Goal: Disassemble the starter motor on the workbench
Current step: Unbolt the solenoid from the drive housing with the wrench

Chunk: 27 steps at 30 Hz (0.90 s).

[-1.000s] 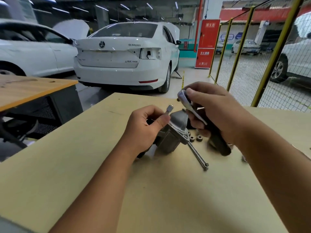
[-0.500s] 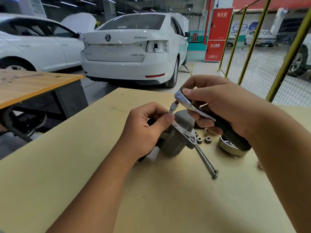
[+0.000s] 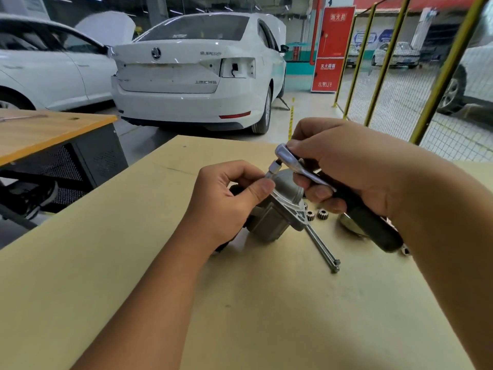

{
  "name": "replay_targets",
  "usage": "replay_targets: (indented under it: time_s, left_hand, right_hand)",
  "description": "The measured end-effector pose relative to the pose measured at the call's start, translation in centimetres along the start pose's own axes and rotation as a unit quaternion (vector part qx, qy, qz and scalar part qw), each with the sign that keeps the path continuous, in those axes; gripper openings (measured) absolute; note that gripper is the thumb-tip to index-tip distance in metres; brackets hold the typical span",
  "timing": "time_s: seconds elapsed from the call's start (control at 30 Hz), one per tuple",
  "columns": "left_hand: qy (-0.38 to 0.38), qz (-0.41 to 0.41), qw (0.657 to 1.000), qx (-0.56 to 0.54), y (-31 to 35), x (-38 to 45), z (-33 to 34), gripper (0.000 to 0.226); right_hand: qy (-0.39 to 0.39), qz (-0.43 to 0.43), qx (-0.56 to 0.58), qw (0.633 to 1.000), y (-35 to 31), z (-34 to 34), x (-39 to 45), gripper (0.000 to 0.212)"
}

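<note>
Right hand wrapped round ratchet handle — left hand pinching its socket over starter motor.

Two small gears, one long bolt, one ratchet, two hands.

A garage hall stood beyond: white cars parked far left, a yellow mesh fence right, grey concrete floor, ceiling strip lights.

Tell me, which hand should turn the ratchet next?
The right hand, probably. It grips the ratchet by its handle, ready to swing. The left hand pinches the socket, steadying it over the motor.
</note>
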State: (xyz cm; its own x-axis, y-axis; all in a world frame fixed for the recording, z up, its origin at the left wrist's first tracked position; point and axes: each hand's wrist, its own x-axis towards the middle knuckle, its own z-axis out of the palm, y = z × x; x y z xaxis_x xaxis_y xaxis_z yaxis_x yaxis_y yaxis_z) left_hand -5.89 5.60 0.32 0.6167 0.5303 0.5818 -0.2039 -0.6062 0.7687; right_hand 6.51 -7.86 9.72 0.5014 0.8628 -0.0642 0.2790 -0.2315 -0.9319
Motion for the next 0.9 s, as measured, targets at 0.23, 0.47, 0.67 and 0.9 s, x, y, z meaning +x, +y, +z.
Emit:
replay_targets:
  time_s: [0.23, 0.47, 0.67, 0.9]
  left_hand:
    - [-0.015, 0.000, 1.000, -0.019, 0.1, 0.0, 0.1, 0.010]
    - [-0.003, 0.002, 1.000, -0.020, -0.5, 0.3, -0.1, 0.020]
    - [-0.106, -0.099, 0.978, 0.150, -2.3, 0.3, -1.1, 0.068]
    - [-0.089, -0.150, 0.974, 0.141, -3.4, 0.5, -1.3, 0.050]
  right_hand:
    - [-0.029, 0.124, 0.087, 0.988, -2.1, 0.1, -0.2, 0.020]
    - [-0.054, 0.164, 0.083, 0.981, -2.6, 1.7, 0.4, 0.041]
    - [0.080, 0.131, -0.194, 0.969, -1.8, 4.4, 0.6, 0.057]
    - [0.130, 0.019, -0.422, 0.897, -1.3, 4.5, 1.7, 0.052]
